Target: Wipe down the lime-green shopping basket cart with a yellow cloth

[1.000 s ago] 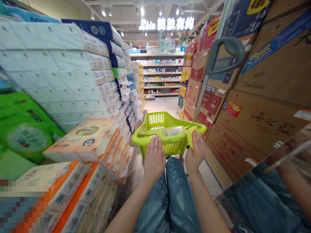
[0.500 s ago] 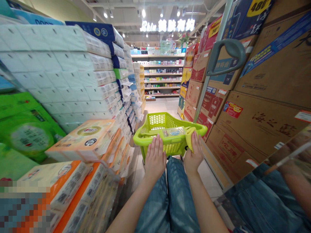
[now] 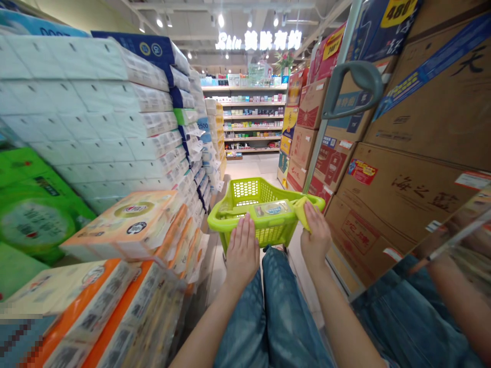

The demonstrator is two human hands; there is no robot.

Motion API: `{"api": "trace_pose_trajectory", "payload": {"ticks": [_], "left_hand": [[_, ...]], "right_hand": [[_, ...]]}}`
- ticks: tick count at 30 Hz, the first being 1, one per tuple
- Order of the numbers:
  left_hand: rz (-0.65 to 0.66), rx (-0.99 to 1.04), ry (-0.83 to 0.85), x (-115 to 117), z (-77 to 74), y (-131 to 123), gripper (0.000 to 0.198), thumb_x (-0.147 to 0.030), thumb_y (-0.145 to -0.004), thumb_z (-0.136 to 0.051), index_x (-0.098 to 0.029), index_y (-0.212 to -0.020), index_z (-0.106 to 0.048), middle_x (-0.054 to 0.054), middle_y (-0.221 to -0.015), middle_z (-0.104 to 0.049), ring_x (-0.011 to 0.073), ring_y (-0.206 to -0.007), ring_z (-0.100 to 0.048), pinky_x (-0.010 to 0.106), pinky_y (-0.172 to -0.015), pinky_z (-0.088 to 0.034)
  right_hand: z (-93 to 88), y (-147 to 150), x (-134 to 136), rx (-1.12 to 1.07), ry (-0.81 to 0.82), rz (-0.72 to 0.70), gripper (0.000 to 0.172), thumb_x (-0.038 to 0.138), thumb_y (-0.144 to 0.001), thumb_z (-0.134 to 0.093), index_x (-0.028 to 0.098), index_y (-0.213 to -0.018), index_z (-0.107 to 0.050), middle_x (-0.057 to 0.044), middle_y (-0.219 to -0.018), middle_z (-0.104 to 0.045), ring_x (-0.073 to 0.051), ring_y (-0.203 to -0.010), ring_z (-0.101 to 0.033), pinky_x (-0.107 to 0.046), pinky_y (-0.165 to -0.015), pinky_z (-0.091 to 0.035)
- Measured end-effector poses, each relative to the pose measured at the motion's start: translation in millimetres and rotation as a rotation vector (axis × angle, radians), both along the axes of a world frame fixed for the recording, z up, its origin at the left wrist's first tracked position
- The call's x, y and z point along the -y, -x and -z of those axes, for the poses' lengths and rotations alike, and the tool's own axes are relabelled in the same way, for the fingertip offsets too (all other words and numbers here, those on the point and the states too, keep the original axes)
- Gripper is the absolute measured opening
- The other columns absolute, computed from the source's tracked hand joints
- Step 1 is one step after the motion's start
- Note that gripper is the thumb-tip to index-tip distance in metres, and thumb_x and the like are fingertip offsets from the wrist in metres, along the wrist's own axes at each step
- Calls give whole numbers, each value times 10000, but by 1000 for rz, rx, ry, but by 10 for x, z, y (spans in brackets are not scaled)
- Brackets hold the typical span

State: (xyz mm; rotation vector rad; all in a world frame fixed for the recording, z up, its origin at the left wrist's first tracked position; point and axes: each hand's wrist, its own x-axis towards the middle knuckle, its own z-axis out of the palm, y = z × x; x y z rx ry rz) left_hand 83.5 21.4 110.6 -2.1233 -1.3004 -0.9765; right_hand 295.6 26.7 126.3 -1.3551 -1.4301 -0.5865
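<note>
- Nearest, two legs in blue jeans point(image 3: 284, 306) are stretching out between the forearms.
- Left hand point(image 3: 243, 250), one: lying against the green basket's point(image 3: 268, 236) near rim, fingers straight and together, pressing rather than gripping.
- Right hand point(image 3: 316, 235), one: pinching a yellow cloth point(image 3: 302, 212) down on the same rim (how the thumb is sitting cannot be told).
- Change noted: compared with half a second ago, the right hand is standing farther out toward the basket's right end, while the left is keeping its place. For the work in hand, this is probably bringing a different stretch of rim under the cloth, with the left hand seemingly steadying.
- Basket, green, perforated: sitting ahead of the knees, bearing a printed label point(image 3: 271, 208) just behind its near rim.
- Grey handle point(image 3: 366, 76): rising on a pole at the right, above the basket.
- Stock, flanking: orange-and-white packs point(image 3: 130, 214) and a white pack stack point(image 3: 76, 97) are lining the left; brown cartons point(image 3: 422, 128) are lining the right.
- Farthest, shelves point(image 3: 253, 117) are closing the aisle under a lit sign point(image 3: 274, 40).
</note>
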Motion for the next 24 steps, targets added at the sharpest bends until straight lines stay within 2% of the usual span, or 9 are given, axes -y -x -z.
{"api": "trace_pose_trajectory", "payload": {"ticks": [4, 6, 9, 13, 16, 21, 24], "left_hand": [[21, 28, -9, -29, 32, -28, 671, -172, -966, -399, -79, -1570, -120, 149, -1580, -352, 266, -1507, -232, 433, -1203, -254], [34, 39, -10, -38, 40, -30, 674, -180, -968, -400, -82, -1571, -116, 153, -1575, -362, 265, -1506, -235, 433, -1199, -260], [48, 42, -11, -44, 40, 2, 676, -186, -970, -408, -87, -1572, -117, 160, -1564, -384, 264, -1505, -240, 439, -1194, -264], [62, 75, 3, -48, 30, 107, 642, -184, -978, -401, -106, -1569, -160, 164, -1556, -400, 265, -1496, -261, 454, -1197, -254], [87, 146, 31, -58, 22, 210, 611, -209, -990, -392, -121, -1561, -192, 170, -1540, -413, 267, -1488, -268, 485, -1203, -239], [90, 263, 18, -146, -29, 435, 494, -278, -1002, -375, -180, -1485, -396, 178, -1498, -377, 314, -1469, -249, 579, -1190, -200], [91, 379, 17, -236, -105, 613, 445, -311, -1012, -337, -215, -1417, -493, 150, -1434, -395, 292, -1436, -290, 565, -1195, -205]], "right_hand": [[-304, -574, -112, 96, 221, -14, 649, 7, -719, -444, 236, -1298, -626, -38, -1310, -675, -210, -1248, -585, -430, -1111, -406], [-456, -716, -158, 129, 332, -9, 595, 19, -716, -462, 241, -1228, -667, -37, -1256, -704, -221, -1205, -610, -470, -1113, -374], [-601, -783, -206, 150, 416, 15, 501, 41, -725, -480, 234, -1125, -714, -48, -1144, -746, -238, -1121, -644, -504, -1108, -340], [-646, -713, -169, 166, 441, -15, 450, 28, -690, -494, 203, -1019, -747, -65, -1022, -763, -239, -989, -660, -369, -947, -459], [-632, -579, -52, 143, 409, -32, 485, 13, -683, -476, 202, -1037, -747, -56, -1015, -759, -242, -988, -653, -332, -859, -495], [-585, -215, 169, 97, 331, -110, 583, -19, -679, -456, 237, -1123, -732, -25, -1070, -754, -232, -1050, -637, -342, -897, -513], [-551, 16, 231, 75, 293, -190, 653, -40, -662, -449, 247, -1187, -710, -15, -1096, -751, -232, -1061, -630, -364, -945, -513]]}}
